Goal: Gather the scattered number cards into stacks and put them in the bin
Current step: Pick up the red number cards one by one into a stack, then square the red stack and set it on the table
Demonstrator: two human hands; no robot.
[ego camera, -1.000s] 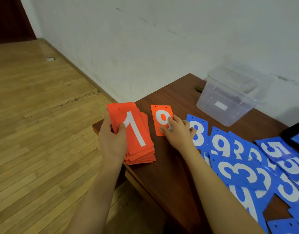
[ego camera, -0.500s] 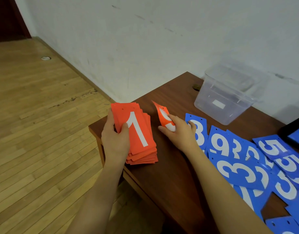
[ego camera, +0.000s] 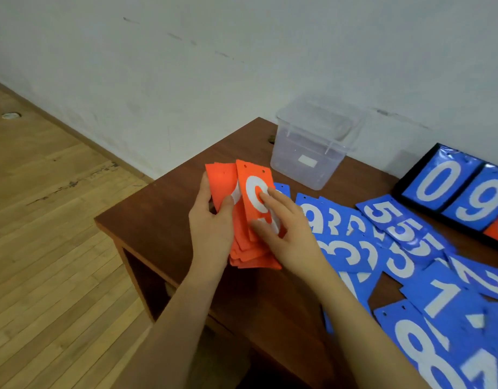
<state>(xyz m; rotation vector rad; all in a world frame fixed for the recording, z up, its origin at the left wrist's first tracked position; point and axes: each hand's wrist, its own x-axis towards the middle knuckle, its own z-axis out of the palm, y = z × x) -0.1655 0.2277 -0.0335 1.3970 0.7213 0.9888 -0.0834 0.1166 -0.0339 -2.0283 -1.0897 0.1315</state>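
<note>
Over table [ego camera: 163, 209], right hand [ego camera: 287, 237] apparently pressing orange card [ego camera: 256, 197]

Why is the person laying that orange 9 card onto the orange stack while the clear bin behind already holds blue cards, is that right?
Not quite. In the head view the clear bin holds no cards. The blue cards lie spread on the table. The rest stands: the right hand lays the orange 9 card onto the orange stack held by the left hand.

The top orange card [ego camera: 256, 197] shows a white 9. The blue cards [ego camera: 394, 248] on the bench show 5, 3, 1 and 8. The black frame [ego camera: 405, 181] shows 0 and 9.
</note>
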